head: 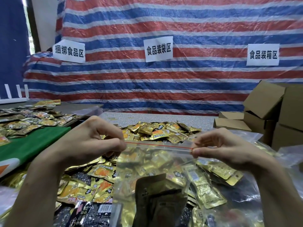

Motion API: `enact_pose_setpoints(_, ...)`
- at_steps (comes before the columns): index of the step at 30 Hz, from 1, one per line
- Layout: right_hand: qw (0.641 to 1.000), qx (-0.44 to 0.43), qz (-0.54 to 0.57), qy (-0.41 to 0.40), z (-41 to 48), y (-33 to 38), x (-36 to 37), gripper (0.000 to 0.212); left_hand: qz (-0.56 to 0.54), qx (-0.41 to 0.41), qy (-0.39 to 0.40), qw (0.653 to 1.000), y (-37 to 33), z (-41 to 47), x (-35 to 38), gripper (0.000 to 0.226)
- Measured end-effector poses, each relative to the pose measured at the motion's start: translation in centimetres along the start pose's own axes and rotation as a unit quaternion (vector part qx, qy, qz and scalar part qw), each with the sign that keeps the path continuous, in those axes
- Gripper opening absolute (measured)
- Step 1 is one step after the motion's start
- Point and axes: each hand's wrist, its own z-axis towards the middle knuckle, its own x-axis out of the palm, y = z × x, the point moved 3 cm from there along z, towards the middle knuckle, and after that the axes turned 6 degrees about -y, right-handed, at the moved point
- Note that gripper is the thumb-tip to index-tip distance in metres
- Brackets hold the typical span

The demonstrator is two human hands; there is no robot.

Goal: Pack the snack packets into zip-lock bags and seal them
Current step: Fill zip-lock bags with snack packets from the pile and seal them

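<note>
Head view: the zip-lock bag (155, 163) hangs between both hands above the heap of snack packets (160, 130), with some packets already inside. The left hand (91, 141) pinches the left end of its red-lined zip strip (159, 145), and the right hand (219, 146) pinches the right end. The film looks thin, limp and slick, and the load light. The stiffer strip ends seem the surest hold.

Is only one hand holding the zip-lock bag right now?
No: the left hand pinches one end of the red zip strip on the zip-lock bag, and the right hand pinches the other.
</note>
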Motion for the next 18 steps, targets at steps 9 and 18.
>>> enact_pose_setpoints(9, 1.0, 0.002, -0.013, -0.002, 0.1, 0.4, 0.3, 0.018, 0.003, -0.081, 0.017, 0.997, 2.7, -0.3, -0.8, 0.039)
enact_pose_setpoints(18, 1.0, -0.015, -0.018, 0.013, 0.1, 0.9, 0.4, 0.009, -0.167, -0.285, 0.246, 0.911, 9.4, -0.5, 5.5, 0.07)
